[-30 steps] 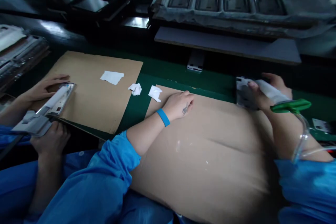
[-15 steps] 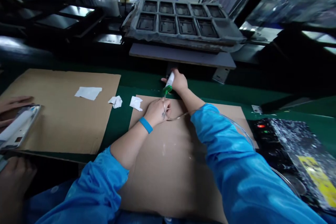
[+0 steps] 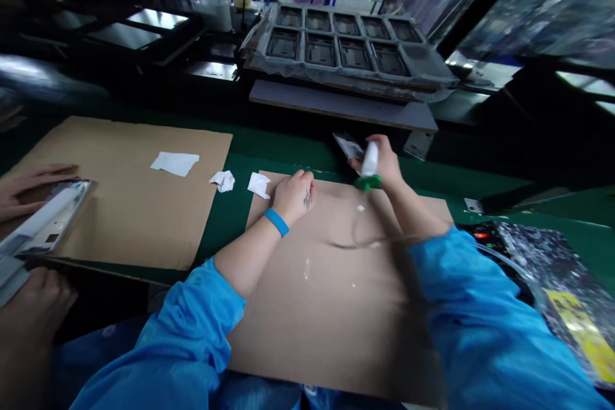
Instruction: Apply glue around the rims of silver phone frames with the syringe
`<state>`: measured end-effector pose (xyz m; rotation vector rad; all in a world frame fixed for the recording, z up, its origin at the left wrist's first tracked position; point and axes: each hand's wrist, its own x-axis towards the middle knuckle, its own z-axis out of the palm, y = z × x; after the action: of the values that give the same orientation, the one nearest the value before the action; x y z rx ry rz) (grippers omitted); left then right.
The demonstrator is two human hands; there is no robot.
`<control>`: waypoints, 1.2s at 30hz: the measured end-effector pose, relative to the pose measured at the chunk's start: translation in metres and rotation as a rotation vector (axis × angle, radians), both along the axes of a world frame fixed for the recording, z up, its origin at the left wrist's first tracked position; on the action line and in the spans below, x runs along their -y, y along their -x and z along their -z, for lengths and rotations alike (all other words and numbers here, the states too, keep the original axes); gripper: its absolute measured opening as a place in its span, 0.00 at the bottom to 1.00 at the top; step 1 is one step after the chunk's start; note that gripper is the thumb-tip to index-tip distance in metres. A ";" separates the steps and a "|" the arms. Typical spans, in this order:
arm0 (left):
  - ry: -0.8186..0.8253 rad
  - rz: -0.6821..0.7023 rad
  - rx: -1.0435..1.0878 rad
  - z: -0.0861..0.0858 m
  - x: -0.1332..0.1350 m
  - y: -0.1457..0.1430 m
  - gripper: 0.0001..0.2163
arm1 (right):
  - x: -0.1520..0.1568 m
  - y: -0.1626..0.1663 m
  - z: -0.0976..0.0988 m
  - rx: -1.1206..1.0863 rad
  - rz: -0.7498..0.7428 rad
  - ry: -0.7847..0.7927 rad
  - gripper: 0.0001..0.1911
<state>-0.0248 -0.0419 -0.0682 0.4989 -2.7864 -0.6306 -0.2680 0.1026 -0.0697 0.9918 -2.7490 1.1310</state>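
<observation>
My right hand [image 3: 388, 163] grips a white dispensing syringe [image 3: 370, 157] with a green cap [image 3: 368, 182], and a clear tube [image 3: 355, 245] trails from the cap back along my arm. At the fingertips of that hand is a flat, dark-edged, phone-like part [image 3: 348, 145], tilted; it seems to be held too, though motion blurs it. My left hand [image 3: 294, 197] rests with curled fingers near the far edge of a cardboard sheet [image 3: 307, 327]. What those fingers hold, if anything, is hidden. A torn white paper piece [image 3: 259, 185] lies just left of them.
Behind stands a raised shelf [image 3: 336, 106] with a stacked, compartmented tray [image 3: 331, 70] of dark parts. A black control box [image 3: 480, 230] sits at right. At left, a co-worker's hands [image 3: 41, 189] hold a device on another cardboard sheet [image 3: 139, 230] bearing white paper [image 3: 175, 163].
My right hand has moved right with the syringe, away from my left hand, and the phone-like part has come into view at its fingers. The view has shifted slightly.
</observation>
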 end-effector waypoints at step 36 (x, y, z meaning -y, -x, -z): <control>-0.278 0.448 0.141 -0.005 -0.007 0.001 0.20 | -0.081 -0.120 0.024 0.469 -0.371 0.296 0.29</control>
<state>-0.0253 -0.0354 -0.0634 -0.0472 -2.9782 -1.1260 -0.1482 0.1841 -0.0936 1.3768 -2.6405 1.9886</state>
